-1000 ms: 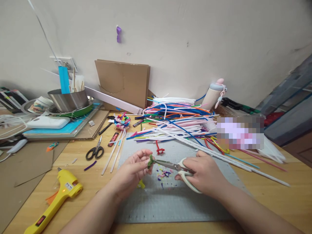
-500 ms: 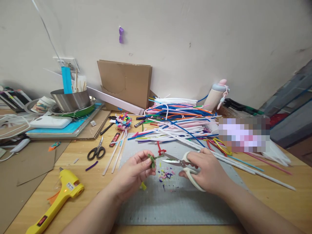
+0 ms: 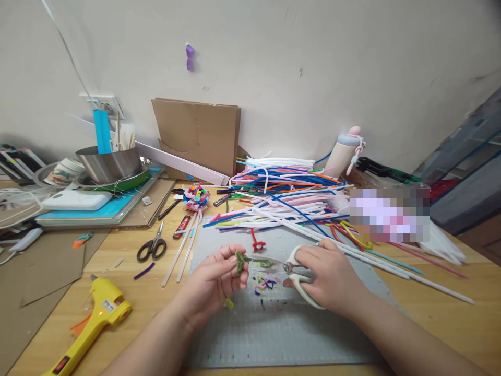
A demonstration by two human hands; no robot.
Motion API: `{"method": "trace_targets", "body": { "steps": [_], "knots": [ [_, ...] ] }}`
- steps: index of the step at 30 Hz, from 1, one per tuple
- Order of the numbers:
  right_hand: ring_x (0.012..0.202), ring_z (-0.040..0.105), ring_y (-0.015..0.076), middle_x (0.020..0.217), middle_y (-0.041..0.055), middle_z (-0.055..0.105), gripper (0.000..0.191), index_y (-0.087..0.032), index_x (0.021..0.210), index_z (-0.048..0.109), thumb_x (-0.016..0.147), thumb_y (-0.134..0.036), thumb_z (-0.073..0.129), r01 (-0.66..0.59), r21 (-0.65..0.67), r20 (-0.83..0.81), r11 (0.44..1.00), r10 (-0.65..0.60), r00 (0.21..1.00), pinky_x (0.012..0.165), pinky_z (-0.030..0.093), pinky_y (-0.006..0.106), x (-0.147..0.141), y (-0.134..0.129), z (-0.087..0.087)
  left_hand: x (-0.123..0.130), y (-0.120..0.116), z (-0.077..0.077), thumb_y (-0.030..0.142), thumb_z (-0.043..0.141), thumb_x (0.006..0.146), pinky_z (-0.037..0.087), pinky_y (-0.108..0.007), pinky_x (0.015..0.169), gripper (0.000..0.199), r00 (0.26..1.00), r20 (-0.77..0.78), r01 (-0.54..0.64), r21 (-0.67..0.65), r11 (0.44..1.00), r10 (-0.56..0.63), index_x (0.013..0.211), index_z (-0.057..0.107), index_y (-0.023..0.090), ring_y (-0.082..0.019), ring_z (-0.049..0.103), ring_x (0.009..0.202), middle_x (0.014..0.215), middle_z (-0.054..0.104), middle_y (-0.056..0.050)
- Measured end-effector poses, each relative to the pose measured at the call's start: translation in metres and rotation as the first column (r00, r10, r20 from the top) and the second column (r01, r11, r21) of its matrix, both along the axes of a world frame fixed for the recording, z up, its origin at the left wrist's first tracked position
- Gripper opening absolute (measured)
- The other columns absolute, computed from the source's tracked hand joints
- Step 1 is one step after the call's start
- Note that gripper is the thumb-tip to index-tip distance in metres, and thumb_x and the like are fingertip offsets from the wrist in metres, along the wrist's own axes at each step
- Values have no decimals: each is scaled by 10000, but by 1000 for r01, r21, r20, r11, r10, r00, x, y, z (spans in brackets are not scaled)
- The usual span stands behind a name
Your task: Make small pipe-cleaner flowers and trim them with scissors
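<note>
My left hand [image 3: 219,281] pinches a small green pipe-cleaner shape [image 3: 240,262] with a looped end and a stem pointing right. In my right hand [image 3: 326,274] are white-handled scissors [image 3: 300,279], fingers through the loops. Their blades reach left to the green stem; how far apart they stand is hard to make out. Just beyond the blades lies a red pipe-cleaner flower [image 3: 258,245]. Below them, small coloured clippings [image 3: 266,285] are scattered over the grey cutting mat [image 3: 289,334].
A pile of coloured pipe cleaners [image 3: 282,209] spreads behind the mat. Black-handled scissors [image 3: 152,247], glue sticks [image 3: 176,256] and a yellow glue gun [image 3: 104,308] lie to the left. Cardboard [image 3: 195,136] leans on the wall. A bottle [image 3: 342,154] stands at the back right.
The scissor blades have come closer together at the green stem. The green piece has turned a little in my left hand. The whole view has shifted slightly.
</note>
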State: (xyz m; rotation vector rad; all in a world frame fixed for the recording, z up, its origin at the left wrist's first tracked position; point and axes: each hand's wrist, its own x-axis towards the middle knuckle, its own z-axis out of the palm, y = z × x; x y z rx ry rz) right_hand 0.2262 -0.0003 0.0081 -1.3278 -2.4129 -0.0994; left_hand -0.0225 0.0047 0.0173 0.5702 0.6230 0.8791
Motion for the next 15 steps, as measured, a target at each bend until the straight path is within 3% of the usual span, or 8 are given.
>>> {"method": "trace_targets", "body": {
  "steps": [15],
  "knots": [
    [613, 459, 137, 678, -1, 590, 200, -191, 672, 475, 767, -343, 562, 19, -15, 15, 1000, -19, 1000, 651, 210, 308, 0, -2, 0, 2, 1, -1, 183, 652, 726, 411, -219, 535, 168, 1000, -21, -20, 40, 999, 20, 870, 578, 138, -103, 531, 567, 690, 576, -30]
  ]
}}
